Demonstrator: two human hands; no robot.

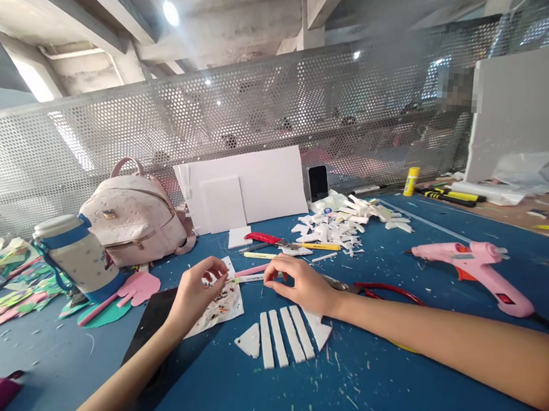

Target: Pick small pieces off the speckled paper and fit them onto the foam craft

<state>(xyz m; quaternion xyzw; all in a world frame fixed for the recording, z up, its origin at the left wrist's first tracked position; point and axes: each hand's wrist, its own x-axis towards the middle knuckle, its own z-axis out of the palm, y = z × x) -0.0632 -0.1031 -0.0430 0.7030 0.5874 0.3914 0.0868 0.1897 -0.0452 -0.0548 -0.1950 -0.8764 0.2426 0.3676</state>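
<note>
My left hand (201, 285) is closed in a loose pinch above a white sheet (234, 306) littered with small coloured bits. Close by, my right hand (299, 285) pinches thumb and forefinger together. Whatever either hand holds is too small to make out. Just below lie white foam pieces in a fish shape: a triangular piece with a hole (249, 341), several narrow strips (266, 341) and a notched end piece (320, 331). Behind the hands are a pink stick (250, 270) and a pale yellow pen (258, 255). Red-handled scissors (394, 291) lie partly behind my right forearm.
A pink glue gun (479, 266) rests at right, a glue stick (411, 181) farther back. White foam scraps (337, 226) pile before a phone (317, 183). At left stand a bottle (78, 256) and backpack (135, 217); a dark flat slab (148, 322) lies under my left forearm.
</note>
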